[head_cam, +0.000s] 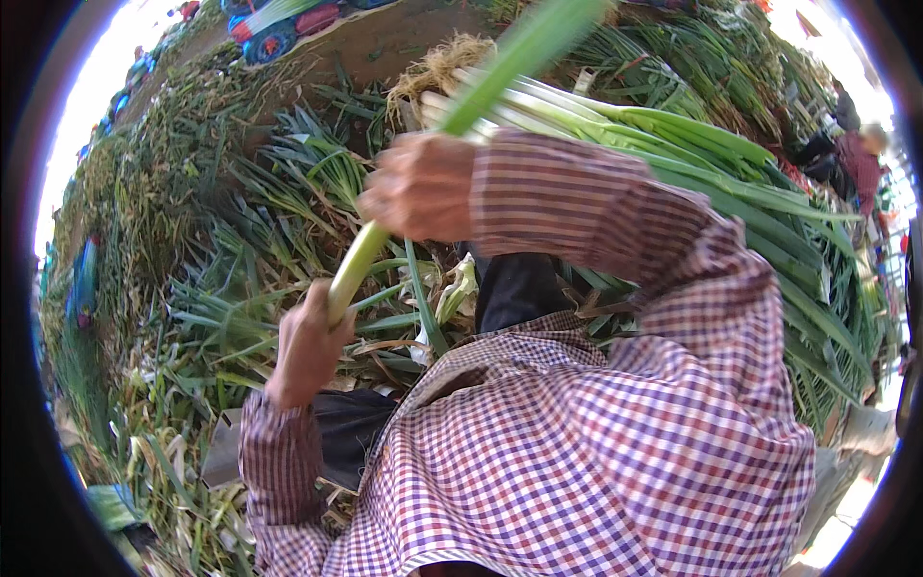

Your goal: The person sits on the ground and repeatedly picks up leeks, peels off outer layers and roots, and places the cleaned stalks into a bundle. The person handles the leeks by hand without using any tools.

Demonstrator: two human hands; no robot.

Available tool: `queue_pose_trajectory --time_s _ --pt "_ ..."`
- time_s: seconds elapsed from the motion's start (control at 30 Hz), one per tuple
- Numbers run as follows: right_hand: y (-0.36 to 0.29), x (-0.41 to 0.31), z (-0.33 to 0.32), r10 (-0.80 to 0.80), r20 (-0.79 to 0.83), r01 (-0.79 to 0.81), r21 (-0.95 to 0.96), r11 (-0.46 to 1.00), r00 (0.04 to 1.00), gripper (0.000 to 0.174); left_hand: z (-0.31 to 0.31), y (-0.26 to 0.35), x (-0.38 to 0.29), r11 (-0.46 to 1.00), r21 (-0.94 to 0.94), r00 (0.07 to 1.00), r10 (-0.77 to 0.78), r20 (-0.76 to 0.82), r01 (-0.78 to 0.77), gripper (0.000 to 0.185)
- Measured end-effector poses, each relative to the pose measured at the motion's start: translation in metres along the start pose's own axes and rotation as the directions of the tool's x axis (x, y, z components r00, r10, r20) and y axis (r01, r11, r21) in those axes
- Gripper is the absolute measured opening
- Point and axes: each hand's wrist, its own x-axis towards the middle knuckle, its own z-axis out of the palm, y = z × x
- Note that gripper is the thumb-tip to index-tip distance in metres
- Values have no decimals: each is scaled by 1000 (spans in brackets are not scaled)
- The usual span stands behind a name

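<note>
My left hand (308,353) is closed around the lower, pale end of a long green onion stalk (357,263). Further up the same stalk, my right hand (424,186) grips it, and is blurred. The stalk slants up and to the right, its broad green leaf part (515,68) reaching past the top edge of the view. Just behind my right hand and forearm lies a heap of green onions (620,130) with white stems and stringy roots (440,72) at the left end. My right sleeve hides part of that heap.
Loose leaves and trimmings (274,288) cover the ground on the left and between my dark-trousered legs. More onion bundles (670,65) lie at the upper right. Another person (858,162) is at the far right. A vehicle with blue wheels (270,45) stands at the upper left.
</note>
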Motion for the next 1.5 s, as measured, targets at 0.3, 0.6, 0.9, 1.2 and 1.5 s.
queue_pose_trajectory --time_s 0.3,0.6,0.9,1.2,1.5 --pt "65 -156 -23 628 674 -623 -309 718 389 33 35 -80 25 941 302 950 -54 -307 151 61" --pt "65 -180 3 554 825 -801 -405 441 -112 34 69 -79 -9 937 -68 925 -323 202 342 33" --pt "86 -198 19 612 789 -684 -471 557 -44 37 89 -112 -22 823 -265 850 -414 326 503 39" --pt "59 -202 29 527 820 -785 -472 401 -224 40 83 -98 -15 766 -339 820 -408 400 547 41" --pt "63 -210 70 531 835 -712 -460 531 -144 33 81 -126 -29 890 -310 934 -268 237 334 32"
